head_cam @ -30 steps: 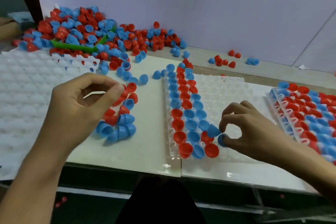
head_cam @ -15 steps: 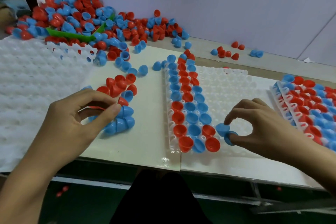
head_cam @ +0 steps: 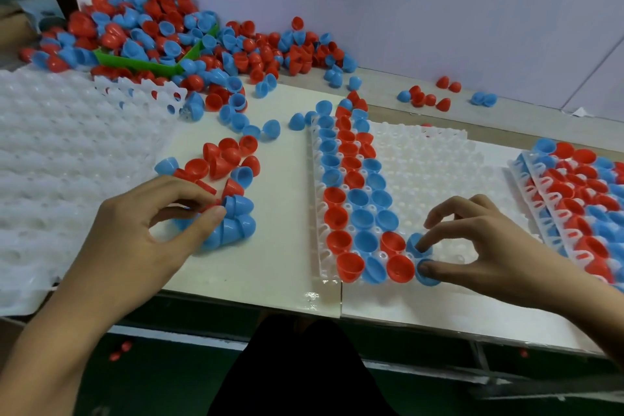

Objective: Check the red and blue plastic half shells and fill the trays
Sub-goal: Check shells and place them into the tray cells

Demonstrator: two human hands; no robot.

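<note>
A white tray (head_cam: pixel 439 172) lies in front of me, its left columns filled with red and blue half shells (head_cam: pixel 351 179). My right hand (head_cam: pixel 479 243) is at the tray's near edge. Its index fingertip sits in one blue half shell (head_cam: pixel 412 242) and its thumb lies on another (head_cam: pixel 434 279), both at empty cells beside the filled columns. My left hand (head_cam: pixel 152 233) rests on a loose cluster of shells (head_cam: pixel 229 162) on the white board. Its thumb and fingers pinch a red half shell (head_cam: pixel 208 205) beside several blue ones (head_cam: pixel 238 206).
A big pile of red and blue shells (head_cam: pixel 169 34) with a green scoop (head_cam: pixel 145 64) lies at the back left. Empty white trays (head_cam: pixel 67 162) are stacked on the left. A filled tray (head_cam: pixel 574 199) stands on the right. A few stray shells (head_cam: pixel 425 98) lie by the wall.
My right hand has lowered its two blue shells down onto the tray's near cells. My left hand has moved down and right into the loose cluster, pinching a red shell.
</note>
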